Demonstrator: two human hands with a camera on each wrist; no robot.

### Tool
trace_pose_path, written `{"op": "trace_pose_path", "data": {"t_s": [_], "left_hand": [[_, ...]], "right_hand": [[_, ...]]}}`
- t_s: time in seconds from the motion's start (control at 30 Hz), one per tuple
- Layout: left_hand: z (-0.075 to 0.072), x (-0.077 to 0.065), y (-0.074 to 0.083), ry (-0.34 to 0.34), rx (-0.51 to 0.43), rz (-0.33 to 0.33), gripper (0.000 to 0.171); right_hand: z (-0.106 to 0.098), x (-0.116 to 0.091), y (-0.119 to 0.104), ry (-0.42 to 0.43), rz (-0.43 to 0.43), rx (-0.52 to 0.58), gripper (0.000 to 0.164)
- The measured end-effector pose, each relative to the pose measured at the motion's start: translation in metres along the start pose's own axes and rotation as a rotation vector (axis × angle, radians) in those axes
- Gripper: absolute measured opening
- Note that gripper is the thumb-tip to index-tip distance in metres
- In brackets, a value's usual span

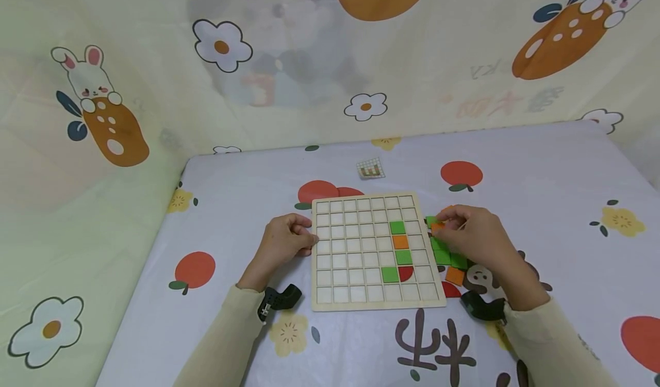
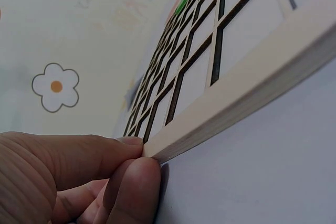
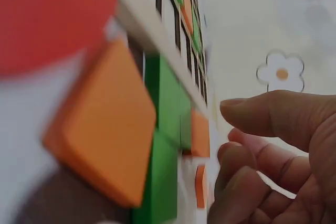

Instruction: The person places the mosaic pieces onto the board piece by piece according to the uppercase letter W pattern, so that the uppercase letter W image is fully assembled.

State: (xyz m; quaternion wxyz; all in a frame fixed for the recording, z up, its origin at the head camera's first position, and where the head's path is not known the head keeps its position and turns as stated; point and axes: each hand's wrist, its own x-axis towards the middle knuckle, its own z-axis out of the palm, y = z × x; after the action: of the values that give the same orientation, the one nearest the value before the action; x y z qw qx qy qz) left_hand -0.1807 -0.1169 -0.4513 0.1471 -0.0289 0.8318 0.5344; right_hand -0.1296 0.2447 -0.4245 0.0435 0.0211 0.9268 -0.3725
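Note:
A square wooden grid board lies on the table. In its right part sit several green tiles, an orange tile and a red rounded tile. My left hand pinches the board's left edge between thumb and finger, as the left wrist view shows at the wooden rim. Beyond the board's right side, my right hand hovers over loose green tiles and orange tiles. Its thumb and fingers are bent and apart, with no tile visible between them.
A small patterned card lies behind the board. Another red piece and an orange tile lie by the board's lower right side. The printed tablecloth meets a cloth backdrop at the back.

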Motion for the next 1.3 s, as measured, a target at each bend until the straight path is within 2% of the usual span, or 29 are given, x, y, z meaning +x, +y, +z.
{"op": "trace_pose_path", "data": {"t_s": [0.23,0.6,0.8,1.03,1.13,1.3], "left_hand": [[-0.001,0.0,-0.001,-0.008,-0.017,0.007,0.029],[0.0,0.001,-0.001,-0.011,-0.017,0.02,0.029],[-0.001,0.0,0.0,-0.009,-0.02,0.021,0.03],[-0.001,0.001,-0.001,-0.012,-0.021,0.03,0.029],[-0.001,0.001,-0.001,-0.013,-0.023,0.03,0.029],[-0.001,0.001,-0.001,-0.017,-0.029,0.023,0.029]], "right_hand": [[-0.002,0.008,0.009,-0.076,0.107,0.028,0.038],[-0.005,0.006,0.009,-0.093,0.151,0.076,0.026],[-0.005,0.004,0.007,-0.057,0.111,0.126,0.024],[0.0,0.005,0.001,-0.122,0.092,0.381,0.031],[0.005,0.005,-0.003,-0.136,0.049,0.391,0.034],[0.013,0.006,-0.012,-0.158,0.008,0.321,0.04]]}}
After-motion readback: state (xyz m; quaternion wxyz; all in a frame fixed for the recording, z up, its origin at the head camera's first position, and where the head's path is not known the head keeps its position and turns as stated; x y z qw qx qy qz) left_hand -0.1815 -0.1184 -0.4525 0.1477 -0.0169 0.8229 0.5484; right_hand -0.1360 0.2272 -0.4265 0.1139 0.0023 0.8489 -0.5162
